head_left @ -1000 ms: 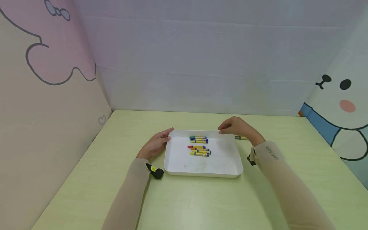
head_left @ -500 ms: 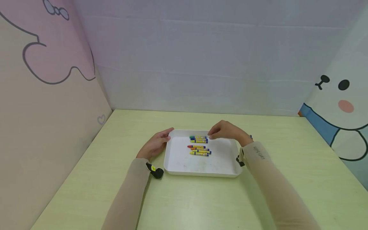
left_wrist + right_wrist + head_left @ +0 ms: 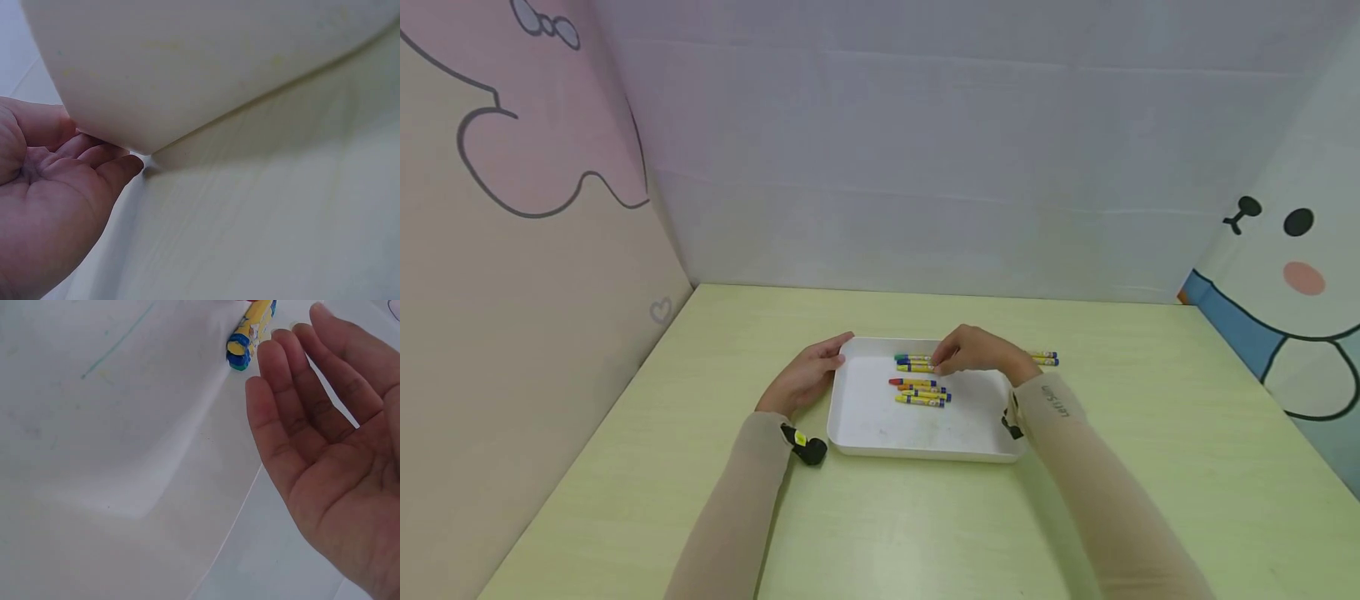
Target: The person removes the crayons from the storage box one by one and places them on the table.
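Note:
A white tray (image 3: 977,429) lies on the table, with crayons inside in two groups. The back group has a green crayon (image 3: 901,357), a blue one and a yellow one (image 3: 913,368). In front are a red crayon (image 3: 913,382), an orange one and yellow ones (image 3: 920,402). My left hand (image 3: 805,377) grips the tray's left side; the left wrist view shows its thumb on the wall and fingers at the lower edge. My right hand (image 3: 973,350) is over the tray, fingertips by the back group's right ends. In the right wrist view its fingers are loosely bent, holding nothing visible, near crayons (image 3: 250,331).
Yellow-wrapped crayons (image 3: 1045,359) lie on the table just right of the tray's back corner, partly hidden by my right wrist. The pale table (image 3: 880,517) ends at a white back wall (image 3: 880,167). Decorated panels stand left and right.
My right hand has moved left and a little nearer, from the tray's back right rim to the back crayons. More of the crayons on the table shows. My left hand stays put.

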A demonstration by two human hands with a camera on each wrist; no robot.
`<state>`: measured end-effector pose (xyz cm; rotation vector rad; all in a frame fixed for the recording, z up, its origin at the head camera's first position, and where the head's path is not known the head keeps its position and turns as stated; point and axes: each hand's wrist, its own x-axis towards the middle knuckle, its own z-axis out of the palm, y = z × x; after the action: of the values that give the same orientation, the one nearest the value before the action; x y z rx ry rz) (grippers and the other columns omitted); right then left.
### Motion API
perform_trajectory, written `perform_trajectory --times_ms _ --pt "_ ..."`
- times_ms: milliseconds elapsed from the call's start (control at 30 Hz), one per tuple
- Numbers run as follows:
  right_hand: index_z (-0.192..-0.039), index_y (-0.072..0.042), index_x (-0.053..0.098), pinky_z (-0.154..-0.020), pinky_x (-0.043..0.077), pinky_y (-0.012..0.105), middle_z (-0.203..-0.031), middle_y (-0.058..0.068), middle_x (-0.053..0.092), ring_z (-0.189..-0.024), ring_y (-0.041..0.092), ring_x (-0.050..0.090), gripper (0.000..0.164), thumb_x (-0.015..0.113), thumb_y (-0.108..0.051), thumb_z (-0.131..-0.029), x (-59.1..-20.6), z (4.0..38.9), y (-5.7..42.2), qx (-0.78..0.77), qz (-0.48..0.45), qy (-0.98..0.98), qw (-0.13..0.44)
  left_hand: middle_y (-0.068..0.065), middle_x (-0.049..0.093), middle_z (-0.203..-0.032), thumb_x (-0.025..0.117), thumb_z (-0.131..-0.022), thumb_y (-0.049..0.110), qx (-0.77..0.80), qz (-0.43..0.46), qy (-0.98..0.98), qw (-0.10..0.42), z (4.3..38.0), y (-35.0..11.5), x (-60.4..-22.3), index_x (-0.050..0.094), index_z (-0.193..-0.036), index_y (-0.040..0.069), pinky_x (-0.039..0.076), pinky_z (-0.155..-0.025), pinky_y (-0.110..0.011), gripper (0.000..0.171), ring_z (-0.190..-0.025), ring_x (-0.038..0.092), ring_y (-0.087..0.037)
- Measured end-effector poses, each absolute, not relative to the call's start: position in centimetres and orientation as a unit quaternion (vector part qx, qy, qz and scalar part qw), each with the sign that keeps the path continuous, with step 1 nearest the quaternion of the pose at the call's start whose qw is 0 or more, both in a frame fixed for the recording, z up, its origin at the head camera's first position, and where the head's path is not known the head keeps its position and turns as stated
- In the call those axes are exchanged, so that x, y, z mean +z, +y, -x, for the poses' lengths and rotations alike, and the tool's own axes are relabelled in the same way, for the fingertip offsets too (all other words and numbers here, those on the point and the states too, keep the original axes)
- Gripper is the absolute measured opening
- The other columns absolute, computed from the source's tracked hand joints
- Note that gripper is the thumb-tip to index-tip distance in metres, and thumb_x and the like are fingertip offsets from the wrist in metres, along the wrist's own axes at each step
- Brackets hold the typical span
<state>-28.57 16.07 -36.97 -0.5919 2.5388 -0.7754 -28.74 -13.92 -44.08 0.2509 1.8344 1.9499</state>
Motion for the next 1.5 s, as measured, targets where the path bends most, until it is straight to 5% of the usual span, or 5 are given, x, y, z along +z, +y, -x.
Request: perform_trajectory --times_ms 533,1500 --pt "-0.099 -0.01 0.074 -0.074 0.047 0.024 -0.096 0.002 0.069 -0.081 0.012 0.055 0.015 0.07 -0.019 -0.088 -38.3 28.6 15.0 -0.251 0.206 0.918 0.23 -0.009 0.014 -0.161 0.032 -0.102 0.0 0.703 -0.082 0.67 0.224 28.4 -14.1 -43.9 0.023 -0.153 0.008 0.016 -0.121 -0.042 0.052 -0.148 0.015 -0.026" --pt "-0.095 -0.009 0.075 -0.07 0.047 0.025 -0.092 0.002 0.07 -0.075 0.011 0.054 0.012 0.07 -0.017 -0.087 -38.3 28.1 14.8 -0.255 0.232 0.916 0.207 -0.011 0.016 -0.161 0.032 -0.102 -0.001 0.707 -0.093 0.665 0.221 28.1 -14.2 -43.8 0.021 -0.153 0.006 0.016 -0.121 -0.041 0.053 -0.148 0.016 -0.026"
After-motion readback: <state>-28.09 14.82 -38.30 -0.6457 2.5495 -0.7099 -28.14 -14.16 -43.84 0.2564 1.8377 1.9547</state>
